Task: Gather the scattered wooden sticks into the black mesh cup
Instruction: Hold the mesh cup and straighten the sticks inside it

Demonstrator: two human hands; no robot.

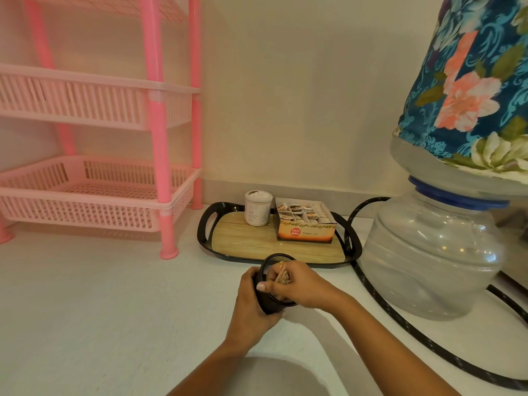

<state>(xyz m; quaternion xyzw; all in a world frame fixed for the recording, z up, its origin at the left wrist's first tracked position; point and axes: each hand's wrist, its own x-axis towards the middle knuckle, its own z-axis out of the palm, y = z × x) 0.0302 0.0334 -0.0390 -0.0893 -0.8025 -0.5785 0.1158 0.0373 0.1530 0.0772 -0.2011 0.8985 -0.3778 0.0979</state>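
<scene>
A person's left hand [251, 307] grips the black mesh cup [274, 284] (tilted) on the white counter [100, 310], while the right hand [303, 284] clutches wooden sticks [283, 280] inside its mouth; a tray [257, 244] lies at twelve o'clock.

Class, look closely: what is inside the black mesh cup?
Inside the black mesh cup, a bundle of wooden sticks shows, gripped by the right hand. The left hand holds the cup. Its bottom is hidden.
</scene>
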